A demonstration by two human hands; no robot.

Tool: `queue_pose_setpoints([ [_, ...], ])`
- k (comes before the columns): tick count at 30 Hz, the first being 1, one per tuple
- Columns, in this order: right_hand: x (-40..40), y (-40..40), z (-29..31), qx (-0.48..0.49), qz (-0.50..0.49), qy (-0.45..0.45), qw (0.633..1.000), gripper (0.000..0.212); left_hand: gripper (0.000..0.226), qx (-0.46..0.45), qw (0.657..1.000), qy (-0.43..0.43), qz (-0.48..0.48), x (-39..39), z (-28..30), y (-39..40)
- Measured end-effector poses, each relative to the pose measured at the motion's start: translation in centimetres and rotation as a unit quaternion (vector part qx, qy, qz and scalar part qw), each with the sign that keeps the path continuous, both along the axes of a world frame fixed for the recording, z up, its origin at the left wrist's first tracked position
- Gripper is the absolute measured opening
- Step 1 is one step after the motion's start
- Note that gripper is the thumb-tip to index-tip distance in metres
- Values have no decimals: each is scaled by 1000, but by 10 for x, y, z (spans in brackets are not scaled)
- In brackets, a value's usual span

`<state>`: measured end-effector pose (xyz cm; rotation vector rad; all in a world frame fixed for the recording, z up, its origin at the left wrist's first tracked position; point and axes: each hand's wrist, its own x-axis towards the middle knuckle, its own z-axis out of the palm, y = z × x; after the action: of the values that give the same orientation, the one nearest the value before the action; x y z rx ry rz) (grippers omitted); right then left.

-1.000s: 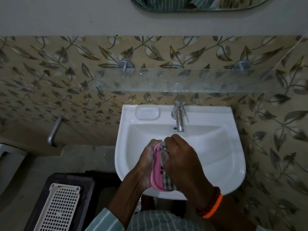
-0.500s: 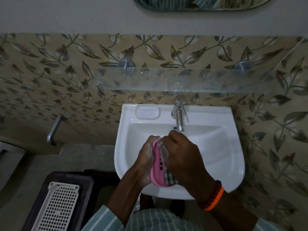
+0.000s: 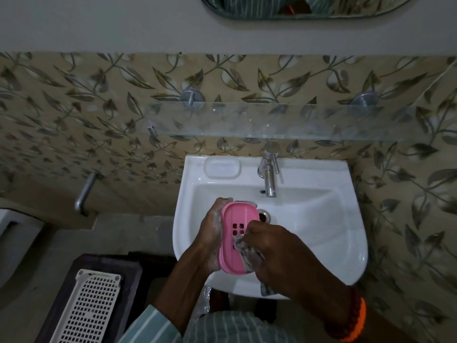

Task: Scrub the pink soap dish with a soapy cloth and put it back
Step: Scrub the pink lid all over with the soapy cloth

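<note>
Two hands work over one white basin (image 3: 333,243). Left hand (image 3: 210,233), lathered, curls its fingers round the far edge of one pink dish (image 3: 232,241), held on edge above the bowl. Right hand (image 3: 279,253) bunches one checked cloth (image 3: 247,253) in closed fingers, pressed to the dish's slotted face. One tap (image 3: 269,177), one drain (image 3: 263,215), one glass shelf (image 3: 272,122).

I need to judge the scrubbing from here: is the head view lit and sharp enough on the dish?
Head view: dim overall, wide-angle bending at the edges; the pink soap dish is clear, slots visible; the cloth under the right hand is slightly smeared; soft glare on the basin.
</note>
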<state>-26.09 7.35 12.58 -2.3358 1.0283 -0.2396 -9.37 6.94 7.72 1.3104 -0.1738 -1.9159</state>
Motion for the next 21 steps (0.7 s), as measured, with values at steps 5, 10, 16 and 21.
queue_pose_setpoints([
  [5,1,-16,12,-112,-86,19,990,20,44,-55,996,-65,-42,-14,6,6],
  [10,9,6,9,-76,-120,77,987,18,44,-79,988,-136,1,-12,19,-1],
  [16,8,18,1,89,-86,-76,989,11,81,-84,986,-127,61,-11,25,-11],
  [21,13,15,13,82,-110,-108,985,11,63,-93,985,-99,110,-15,23,-11],
])
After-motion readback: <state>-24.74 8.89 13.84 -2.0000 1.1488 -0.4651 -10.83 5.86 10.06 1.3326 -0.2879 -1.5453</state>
